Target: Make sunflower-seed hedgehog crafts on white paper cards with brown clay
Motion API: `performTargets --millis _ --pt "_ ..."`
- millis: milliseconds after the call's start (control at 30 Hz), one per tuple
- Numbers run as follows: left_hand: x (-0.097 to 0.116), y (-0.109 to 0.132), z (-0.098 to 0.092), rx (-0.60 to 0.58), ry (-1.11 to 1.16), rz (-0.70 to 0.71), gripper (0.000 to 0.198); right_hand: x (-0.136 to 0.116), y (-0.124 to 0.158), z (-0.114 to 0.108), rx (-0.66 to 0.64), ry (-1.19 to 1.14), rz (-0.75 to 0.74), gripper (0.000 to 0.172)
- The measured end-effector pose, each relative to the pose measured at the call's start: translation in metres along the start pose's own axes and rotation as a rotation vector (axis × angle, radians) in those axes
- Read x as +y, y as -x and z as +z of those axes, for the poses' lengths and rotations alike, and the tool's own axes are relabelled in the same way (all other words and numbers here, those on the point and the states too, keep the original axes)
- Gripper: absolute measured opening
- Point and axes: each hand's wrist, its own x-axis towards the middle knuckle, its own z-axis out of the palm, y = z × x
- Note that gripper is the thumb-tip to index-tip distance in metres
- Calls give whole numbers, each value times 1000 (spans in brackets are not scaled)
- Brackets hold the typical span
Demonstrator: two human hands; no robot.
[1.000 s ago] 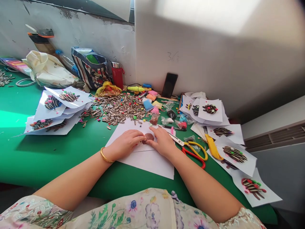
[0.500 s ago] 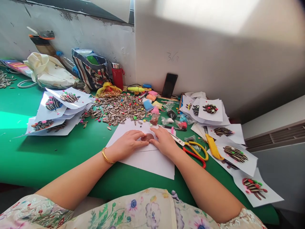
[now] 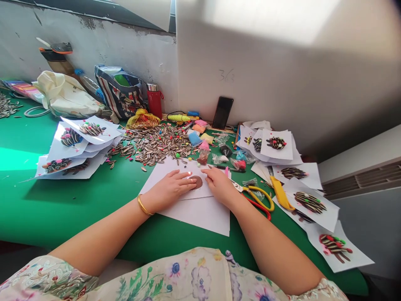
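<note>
A flattened oval of brown modelling clay (image 3: 198,182) lies on the upper of some white paper sheets (image 3: 197,215). My left hand (image 3: 171,188) rests flat on the paper, its stretched fingertips over the clay's left part. To the right of the clay is my right hand (image 3: 222,186), resting on the paper with its index finger out and nothing visible in its grasp; some of its fingers are hidden. Beyond the fingers, several small coloured balls lie on the paper's far edge. Scissors (image 3: 258,200) with yellow and red handles lie partly behind my right hand.
A heap of sunflower seeds (image 3: 163,142) spreads behind the paper, beside coloured clay packets (image 3: 194,139). Finished seed pictures lie in a left pile (image 3: 67,144) and a right pile (image 3: 277,144). A yellow cutter (image 3: 281,193), phone (image 3: 223,113) and red flask (image 3: 154,102) are around.
My right hand has drawn back slightly to the right, off the clay's edge. My left hand's fingers have straightened and now lie across the clay's left part; more of its right side shows.
</note>
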Motion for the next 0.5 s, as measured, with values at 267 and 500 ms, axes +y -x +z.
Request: performTargets --millis 267,500 --pt "8 -4 -9 40 111 5 57 -20 15 -22 -205 211 -147 30" --pt "16 -7 -15 33 110 1 46 -33 19 -21 -242 330 -118 40"
